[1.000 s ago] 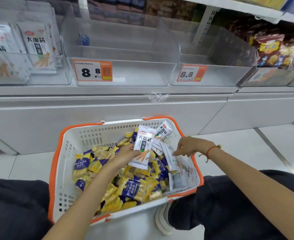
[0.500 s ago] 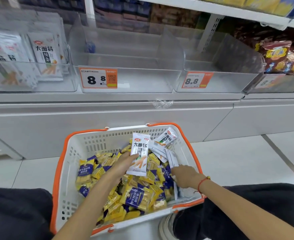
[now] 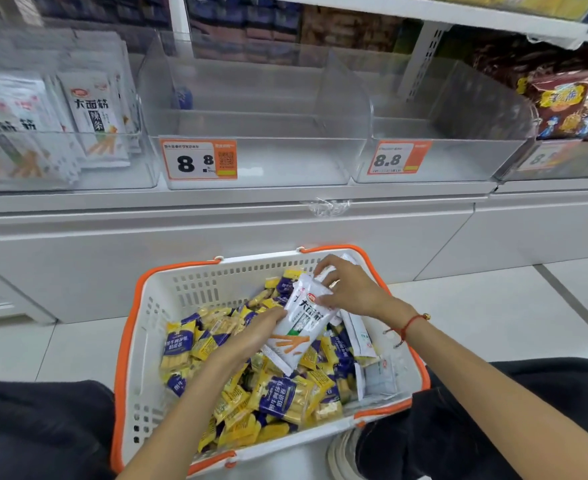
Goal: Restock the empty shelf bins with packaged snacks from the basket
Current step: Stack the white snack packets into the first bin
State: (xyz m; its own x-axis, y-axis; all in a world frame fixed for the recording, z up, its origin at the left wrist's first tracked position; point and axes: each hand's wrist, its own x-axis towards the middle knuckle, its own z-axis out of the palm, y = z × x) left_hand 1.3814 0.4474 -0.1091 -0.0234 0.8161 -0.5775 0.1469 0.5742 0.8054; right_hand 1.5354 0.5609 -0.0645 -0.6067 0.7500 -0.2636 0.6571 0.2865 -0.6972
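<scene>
Right hand (image 3: 349,292) has come up from the basket's near right corner to the top of the white packet (image 3: 301,323); its grip now pinches the packet's upper edge, along with more white packets beneath. Left hand (image 3: 251,336) still holds the same packet's lower left side, fingers curled on it. Packet tilted, glossy film, flat rectangular, above the yellow-and-blue snack packs (image 3: 278,396), crinkly and heaped in the basket (image 3: 154,341). Basket is perforated white plastic with an orange rim. Two clear empty bins (image 3: 285,164) on the shelf carry orange price tags.
</scene>
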